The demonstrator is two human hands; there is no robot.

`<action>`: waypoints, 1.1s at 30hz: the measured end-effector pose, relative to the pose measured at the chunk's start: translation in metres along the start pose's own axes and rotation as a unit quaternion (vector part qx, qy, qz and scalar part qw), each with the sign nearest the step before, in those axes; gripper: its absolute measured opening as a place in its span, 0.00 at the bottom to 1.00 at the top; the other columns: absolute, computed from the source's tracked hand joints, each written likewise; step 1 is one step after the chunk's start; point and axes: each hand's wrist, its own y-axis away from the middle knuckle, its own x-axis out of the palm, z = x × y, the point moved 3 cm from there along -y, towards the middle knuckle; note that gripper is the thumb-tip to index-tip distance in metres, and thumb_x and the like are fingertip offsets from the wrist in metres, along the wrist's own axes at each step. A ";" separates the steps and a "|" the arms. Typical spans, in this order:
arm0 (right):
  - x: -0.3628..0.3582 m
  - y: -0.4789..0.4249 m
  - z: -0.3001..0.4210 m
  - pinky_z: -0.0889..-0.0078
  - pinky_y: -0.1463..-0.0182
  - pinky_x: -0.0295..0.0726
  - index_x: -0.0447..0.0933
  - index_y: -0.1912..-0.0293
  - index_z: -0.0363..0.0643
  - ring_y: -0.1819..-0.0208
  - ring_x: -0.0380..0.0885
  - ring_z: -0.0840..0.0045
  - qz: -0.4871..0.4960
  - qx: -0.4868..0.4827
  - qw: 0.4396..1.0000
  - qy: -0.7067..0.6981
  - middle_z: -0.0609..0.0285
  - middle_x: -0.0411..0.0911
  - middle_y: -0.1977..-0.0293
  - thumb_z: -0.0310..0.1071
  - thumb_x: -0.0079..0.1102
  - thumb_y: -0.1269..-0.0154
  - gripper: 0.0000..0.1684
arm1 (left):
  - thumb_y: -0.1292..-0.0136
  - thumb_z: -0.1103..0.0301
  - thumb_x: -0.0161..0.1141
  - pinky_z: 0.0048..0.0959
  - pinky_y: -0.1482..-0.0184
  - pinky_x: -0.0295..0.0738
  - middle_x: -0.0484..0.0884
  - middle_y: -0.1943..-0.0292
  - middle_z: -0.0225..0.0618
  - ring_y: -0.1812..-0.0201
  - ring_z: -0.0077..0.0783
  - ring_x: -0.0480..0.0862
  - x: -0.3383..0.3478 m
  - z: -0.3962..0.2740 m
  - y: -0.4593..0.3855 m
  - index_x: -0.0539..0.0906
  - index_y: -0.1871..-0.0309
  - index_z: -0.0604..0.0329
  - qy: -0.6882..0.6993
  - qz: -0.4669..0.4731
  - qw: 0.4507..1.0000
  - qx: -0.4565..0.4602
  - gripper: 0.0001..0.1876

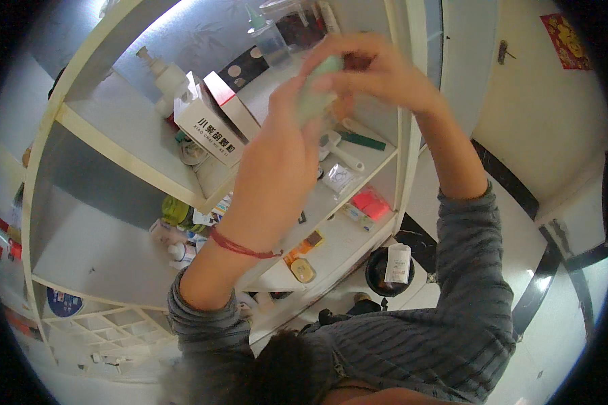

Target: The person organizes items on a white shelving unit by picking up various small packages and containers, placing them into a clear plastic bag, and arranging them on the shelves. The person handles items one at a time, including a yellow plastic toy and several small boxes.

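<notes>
A pale green object (pixel 311 96), blurred by motion, is held between both hands above a white shelf; what it is cannot be told. My left hand (pixel 286 126), with a red cord bracelet on its wrist, closes around its lower left side. My right hand (pixel 370 71) reaches over it from the right, with fingers bent against its upper end. Beneath the hands lie a green comb (pixel 362 140), a white-handled tool (pixel 349 156) and a small clear packet (pixel 339 178). Left of them stands a white medicine carton (pixel 210 124) beside another white carton (pixel 233 106).
A white pump bottle (pixel 162 73) and a clear nozzle bottle (pixel 271 45) stand at the shelf's back. Pink packets (pixel 371 202) lie on the shelf below. On the floor, a black bin (pixel 375 276) has a white packet (pixel 398 263) on it. A door (pixel 527 101) is at right.
</notes>
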 end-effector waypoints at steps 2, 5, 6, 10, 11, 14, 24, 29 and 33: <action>-0.021 -0.008 -0.015 0.85 0.68 0.71 0.75 0.63 0.41 0.74 0.74 0.86 -0.082 0.008 0.991 0.109 0.65 0.74 0.66 0.34 0.56 0.39 0.08 | 0.42 0.71 0.54 0.40 0.63 0.74 0.76 0.56 0.50 0.60 0.52 0.78 -0.008 -0.001 0.003 0.62 0.43 0.61 0.038 -0.018 0.998 -0.040 0.23; -0.056 -0.039 -0.062 0.70 0.59 0.75 0.72 0.50 0.37 0.64 0.75 0.73 -0.215 0.125 0.964 -0.092 0.52 0.77 0.65 0.29 0.53 0.41 0.18 | 0.43 0.70 0.56 0.36 0.65 0.75 0.75 0.57 0.46 0.65 0.47 0.79 -0.013 0.000 0.018 0.66 0.46 0.61 -0.008 -0.003 0.999 0.044 0.21; -0.057 -0.051 -0.068 0.70 0.60 0.75 0.74 0.52 0.38 0.65 0.75 0.72 -0.228 0.120 0.966 0.015 0.52 0.77 0.68 0.30 0.53 0.40 0.16 | 0.43 0.69 0.57 0.34 0.65 0.75 0.75 0.57 0.45 0.66 0.44 0.79 -0.014 0.002 0.026 0.68 0.46 0.61 -0.045 0.011 0.995 0.089 0.21; -0.066 -0.106 -0.100 0.65 0.59 0.75 0.78 0.57 0.42 0.65 0.77 0.66 -0.188 0.060 0.898 0.392 0.52 0.78 0.68 0.34 0.50 0.39 0.13 | 0.48 0.71 0.60 0.29 0.68 0.75 0.75 0.57 0.39 0.68 0.35 0.79 -0.018 -0.014 0.043 0.75 0.52 0.59 -0.061 0.030 0.985 0.161 0.18; -0.069 -0.119 -0.116 0.64 0.58 0.74 0.78 0.57 0.42 0.63 0.77 0.65 -0.155 0.038 0.867 0.471 0.51 0.78 0.66 0.35 0.49 0.39 0.14 | 0.49 0.72 0.61 0.27 0.68 0.75 0.76 0.56 0.38 0.67 0.34 0.80 -0.020 -0.017 0.047 0.77 0.54 0.58 -0.065 0.031 0.984 0.163 0.16; -0.063 -0.133 -0.153 0.63 0.56 0.73 0.77 0.57 0.43 0.61 0.76 0.63 -0.072 0.055 0.861 0.500 0.52 0.77 0.64 0.35 0.50 0.40 0.14 | 0.50 0.73 0.62 0.25 0.68 0.74 0.77 0.57 0.37 0.66 0.32 0.80 -0.031 -0.013 0.061 0.79 0.57 0.58 -0.088 0.010 0.981 0.175 0.15; -0.023 -0.019 -0.076 0.63 0.54 0.72 0.74 0.58 0.43 0.58 0.73 0.64 -0.205 -0.050 0.902 0.377 0.54 0.74 0.61 0.35 0.58 0.46 0.14 | 0.53 0.76 0.62 0.29 0.74 0.70 0.78 0.67 0.35 0.72 0.36 0.78 -0.043 0.031 0.125 0.78 0.65 0.59 -0.087 -0.054 0.982 0.161 0.10; 0.083 0.139 -0.080 0.63 0.54 0.72 0.72 0.59 0.43 0.56 0.72 0.64 -0.101 -0.033 0.975 0.196 0.55 0.73 0.59 0.34 0.62 0.48 0.16 | 0.52 0.76 0.59 0.31 0.73 0.70 0.77 0.70 0.37 0.73 0.38 0.77 -0.038 0.084 0.193 0.75 0.71 0.61 -0.134 0.009 0.991 -0.008 0.05; 0.161 0.190 -0.124 0.55 0.45 0.68 0.71 0.50 0.45 0.48 0.69 0.60 0.051 0.123 0.947 0.293 0.52 0.69 0.49 0.33 0.65 0.55 0.28 | 0.51 0.75 0.57 0.32 0.72 0.70 0.77 0.70 0.39 0.73 0.41 0.76 -0.015 0.097 0.205 0.75 0.74 0.63 -0.114 0.068 0.987 -0.091 0.03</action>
